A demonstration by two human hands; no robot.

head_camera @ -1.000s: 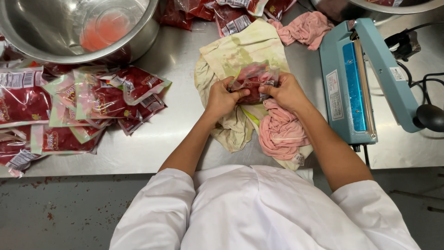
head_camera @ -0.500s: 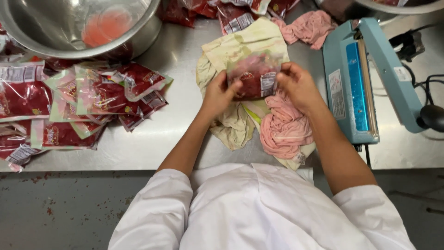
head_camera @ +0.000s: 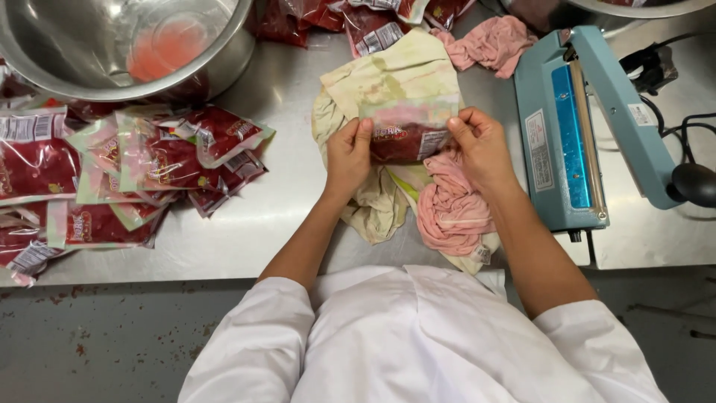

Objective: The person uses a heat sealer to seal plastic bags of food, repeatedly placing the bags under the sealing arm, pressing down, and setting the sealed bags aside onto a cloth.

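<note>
Right now I see both hands closed on one clear plastic pouch (head_camera: pixel 406 133) of dark red meat, held flat just above the yellowish cloth (head_camera: pixel 395 75) that lies spread on the steel table (head_camera: pixel 291 216). My left hand (head_camera: pixel 347 153) pinches the pouch's left edge, thumb on top and fingers curled under; my right hand (head_camera: pixel 481 145) grips its right edge the same way, so the pouch is stretched between them with its empty upper part pointing away from me. I cannot tell whether the pouch's top is sealed or open

Taking the pouch as my landmark: just below it, touching the yellowish cloth, a crumpled pink rag (head_camera: pixel 453 209) sits under my right wrist. To the right of the pouch stands a light blue heat sealer (head_camera: pixel 567 134) with its arm raised, its black cable (head_camera: pixel 671 119) trailing further right. Above and to the right of the pouch another pink rag (head_camera: pixel 492 41) lies bunched near the sealer's far end. Directly above the pouch, past the cloth, a few more filled pouches (head_camera: pixel 369 26) lie at the table's far edge. Well to the left of the pouch a loose heap of filled red pouches (head_camera: pixel 142 164) covers the table, and above that heap sits a large steel bowl (head_camera: pixel 119 45) with a little pinkish liquid pooled inside. My white sleeves (head_camera: pixel 418 336) fill the view nearest to me
</note>
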